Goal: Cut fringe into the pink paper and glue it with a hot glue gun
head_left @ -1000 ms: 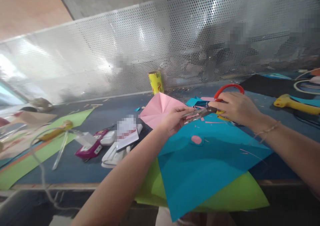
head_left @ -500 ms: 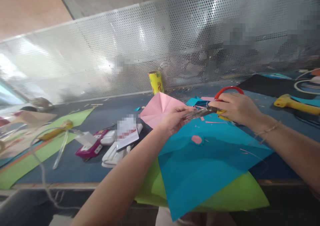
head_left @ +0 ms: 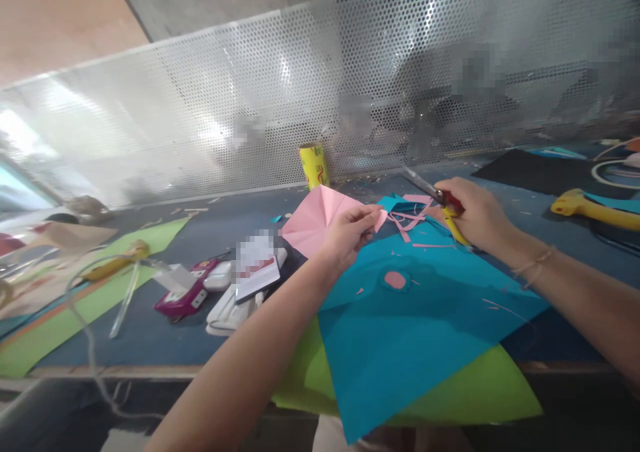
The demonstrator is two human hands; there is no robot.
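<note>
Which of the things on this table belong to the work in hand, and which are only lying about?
In use: left hand pinching a small pink paper piece; right hand gripping red-and-yellow-handled scissors; thin pink paper strips.
Lying about: yellow cylindrical roll; magenta plastic device; yellow plastic tool; long green paper sheet.

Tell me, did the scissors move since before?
Yes. The scissors in the right hand swung off the pink piece in the left hand; their blades now point back toward the mesh screen.
</note>
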